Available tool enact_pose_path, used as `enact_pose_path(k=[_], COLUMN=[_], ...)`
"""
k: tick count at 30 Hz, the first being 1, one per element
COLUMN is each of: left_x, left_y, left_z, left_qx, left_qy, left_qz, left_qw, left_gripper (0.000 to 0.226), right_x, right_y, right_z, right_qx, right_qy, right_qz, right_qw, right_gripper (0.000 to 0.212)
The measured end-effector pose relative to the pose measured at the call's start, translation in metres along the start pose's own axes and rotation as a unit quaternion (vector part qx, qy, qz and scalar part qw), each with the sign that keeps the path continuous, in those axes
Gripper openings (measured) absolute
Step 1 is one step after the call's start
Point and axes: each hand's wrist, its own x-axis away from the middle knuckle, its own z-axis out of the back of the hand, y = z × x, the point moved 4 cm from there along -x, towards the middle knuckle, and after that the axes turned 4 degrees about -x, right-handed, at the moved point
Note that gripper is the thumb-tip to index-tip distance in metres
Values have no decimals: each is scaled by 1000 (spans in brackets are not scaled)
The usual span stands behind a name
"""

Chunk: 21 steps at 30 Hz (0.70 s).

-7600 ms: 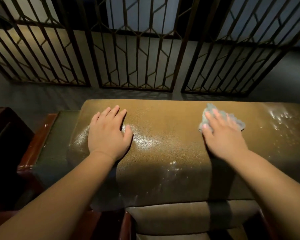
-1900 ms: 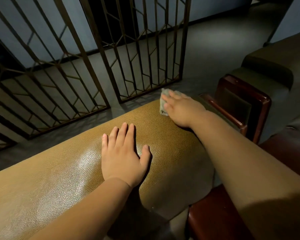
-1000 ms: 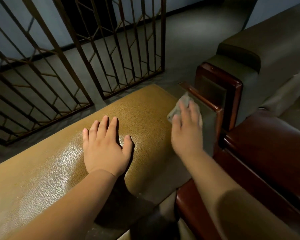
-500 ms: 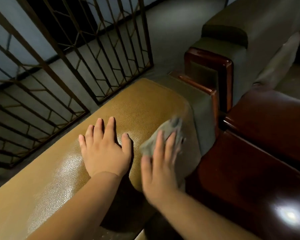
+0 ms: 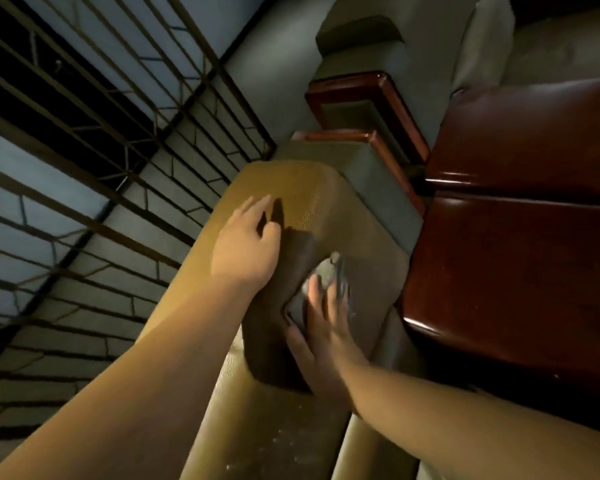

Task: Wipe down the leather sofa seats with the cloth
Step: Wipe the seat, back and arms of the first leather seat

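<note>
the step in hand looked like wiping the end of the sofa's back cushion, not yet the seats themselves. the right hand [image 5: 326,327] lay flat with its fingers stretched out and close together, pressing the grey cloth [image 5: 329,275] against the sloping front face of the tan leather cushion [image 5: 305,188], near its right-hand end; nothing was pinched, the cloth was only held down under the fingers and palm, with a crumpled bit sticking out past the fingertips. the left hand [image 5: 246,244] rested on top of the same cushion, fingers loosely spread and holding nothing, apparently steadying the person as they leaned over. just beside the cloth stood the grey padded armrest [image 5: 374,188] with its dark wooden trim [image 5: 395,174], and further right a polished wooden surface [image 5: 520,258]. lower down, the leather [image 5: 278,434] showed pale specks, possibly droplets or dust, though blur made it hard to tell. the next move probably called for drawing the cloth down the face toward that speckled part with steady pressure, keeping the cloth flat so it did not bunch up, and staying clear of the wooden trim.
</note>
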Motion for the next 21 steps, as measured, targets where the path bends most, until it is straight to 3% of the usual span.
enact_pose_path(k=[2, 4, 7, 9, 12, 14, 16, 19, 21], left_x=[-9, -10, -17, -20, -16, -15, -16, -14, -15], left_y=[18, 17, 2, 3, 7, 8, 8, 8, 9], left_z=[-19, -39, -49, -50, -48, -46, -47, -48, -48], left_qx=[-61, -116, -105, -98, -89, -81, -76, -76, -75], left_qy=[5, 62, 104, 109, 109, 116, 120, 126, 123], left_qz=[-45, -64, -78, -81, -83, -85, -86, -87, -89], left_qw=[997, 989, 986, 986, 987, 986, 986, 985, 986], left_gripper=[69, 71, 70, 70, 71, 71, 70, 69, 70], right_x=[-36, -99, -137, -100, -18, -27, -73, -121, -96], right_y=[13, 27, 41, 34, 30, 54, 82, 124, 118], right_z=[23, 72, 98, 62, -2, 13, 53, 90, 60], right_qx=[11, -21, -56, -60, -56, -43, -31, -120, -122], right_qy=[37, 106, 176, 185, 118, 103, 136, 197, 194], right_qz=[-18, -79, -114, -73, 36, 58, 4, -222, -222], right_qw=[999, 991, 976, 978, 991, 992, 990, 947, 948], right_gripper=[84, 80, 68, 73, 80, 75, 65, 65, 80])
